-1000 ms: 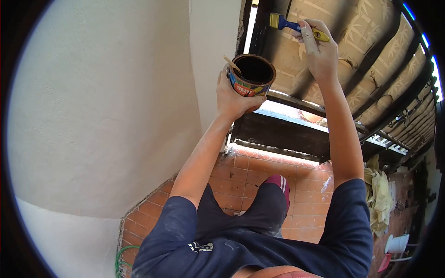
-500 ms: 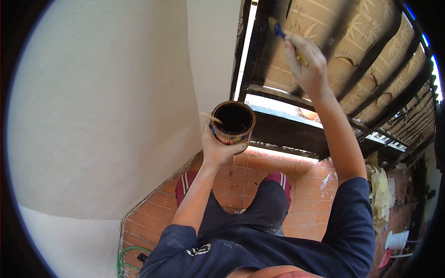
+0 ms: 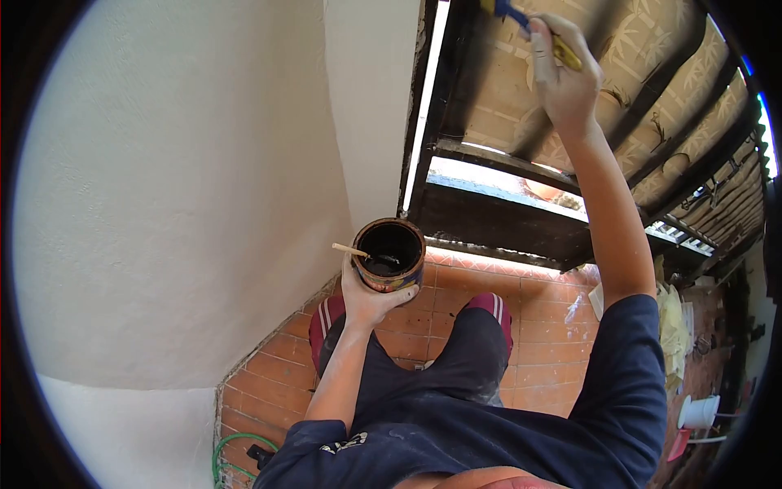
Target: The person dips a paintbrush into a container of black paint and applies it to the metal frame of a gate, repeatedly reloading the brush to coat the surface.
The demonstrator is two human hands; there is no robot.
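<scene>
My left hand (image 3: 369, 300) is wrapped round a paint can (image 3: 401, 281) with dark paint inside and drips on its outside. A thin wooden stick (image 3: 350, 249) leans out over the can's left rim. Raised high on the right, my right hand (image 3: 568, 77) grips a paintbrush (image 3: 564, 52) by its yellow handle. The brush's blue part and bristles point up and left, close to the dark upright bar of a metal gate (image 3: 497, 204). Behind the bars, tan sheeting (image 3: 538, 98) with a bamboo pattern covers the gate.
A pale wall (image 3: 204, 204) rises on the left. Reddish tiles (image 3: 538, 359) with white spatters make up the floor. A green hose (image 3: 218, 456) lies at lower left. On the right are crumpled yellowish sheeting (image 3: 672, 326) and a white bucket (image 3: 698, 412).
My right hand and the paintbrush have moved upward and slightly right along the gate. My left hand has lowered the paint can a little and shifted it left.
</scene>
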